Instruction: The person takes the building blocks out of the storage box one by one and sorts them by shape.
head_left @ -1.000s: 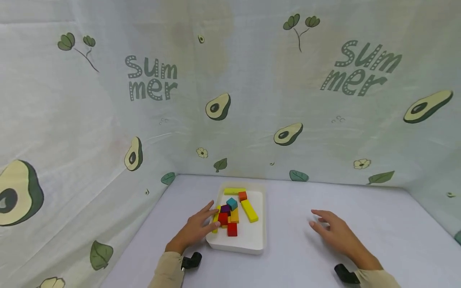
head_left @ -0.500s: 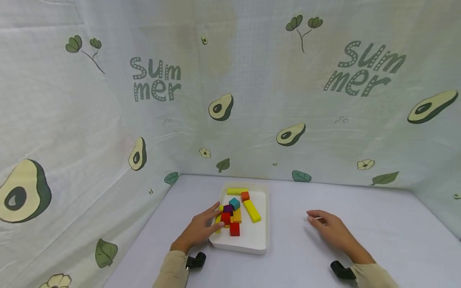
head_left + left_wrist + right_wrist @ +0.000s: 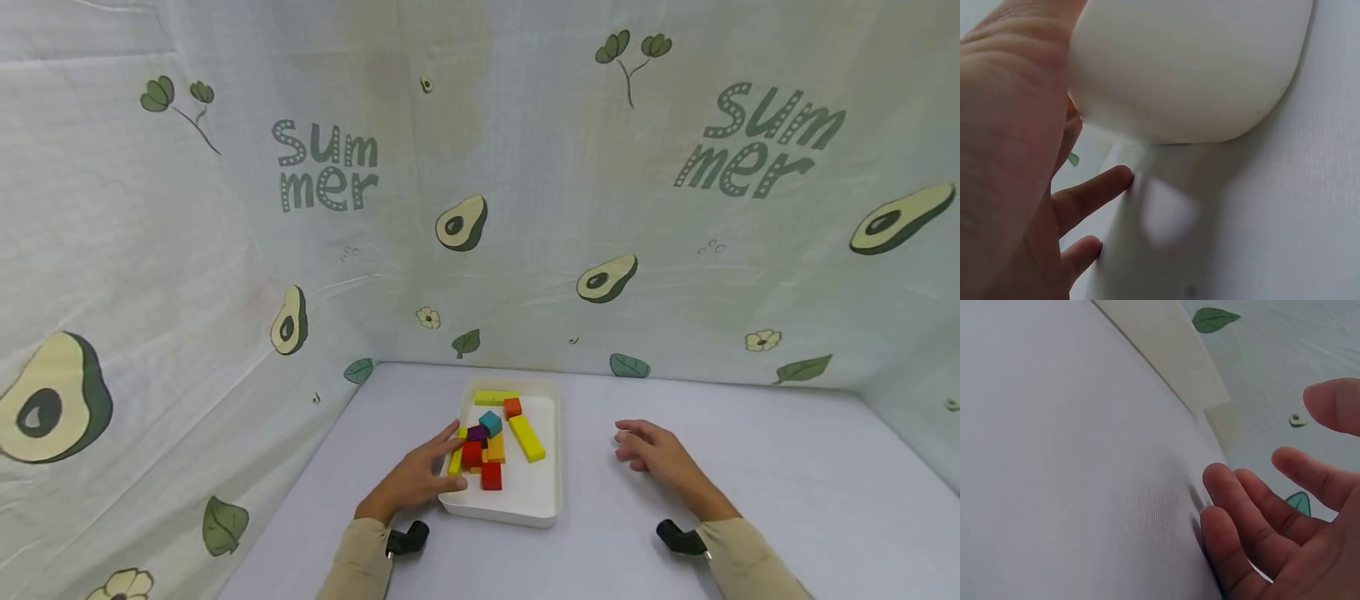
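The tray (image 3: 521,500) extends rightward from the left hand (image 3: 412,477), whose spread, unclenched fingers reach over its rim beside the blocks (image 3: 527,438); the tray's long axis runs forward. The right hand (image 3: 663,460), empty, loosely bent, is farther off, beyond the opposite side.

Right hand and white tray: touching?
Apart. The head view shows it: a strip of white tabletop is plainly visible between the right hand's fingertips and the near side wall of the white tray.
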Motion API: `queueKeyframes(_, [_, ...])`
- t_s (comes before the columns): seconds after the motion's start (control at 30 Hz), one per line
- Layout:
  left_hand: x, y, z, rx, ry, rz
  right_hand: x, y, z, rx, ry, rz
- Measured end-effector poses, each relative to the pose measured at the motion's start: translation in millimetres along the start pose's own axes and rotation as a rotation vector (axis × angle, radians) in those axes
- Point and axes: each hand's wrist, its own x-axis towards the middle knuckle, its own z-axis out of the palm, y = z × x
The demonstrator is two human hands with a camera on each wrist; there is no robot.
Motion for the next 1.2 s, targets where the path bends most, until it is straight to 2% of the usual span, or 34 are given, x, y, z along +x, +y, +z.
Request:
queueKeyframes(0.17, [-2.0, -3.1, -2.2, 0.017, -0.035, 0.026, 6, -3, 7, 0.053, 0.002, 0.023])
queueKeyframes(0.37, [-5.9, -4.0, -2.2, 0.028, -0.037, 0.023, 16, -7, 17, 0.133, -0.004, -0.003])
queueKeyframes(0.47, [-6.0, -3.2, -1.0, 0.043, -0.028, 0.031, 21, -12, 22, 0.134, 0.009, -0.020])
queueKeyframes(0.77, [-0.3, 3.1, -4.3, 0.056, -0.029, -0.011, 35, -33, 41, 0.083, 0.013, -0.022])
queueKeyframes(0.97, [4.4, 0.7, -8.9, 0.035, -0.047, 0.038, 44, -44, 49, 0.114, 0.031, -0.031])
queueKeyframes(1.2, [0.5, -5.2, -7.9, 0.074, -0.083, 0.070, 49, -52, 57, 0.172, 0.003, -0.011])
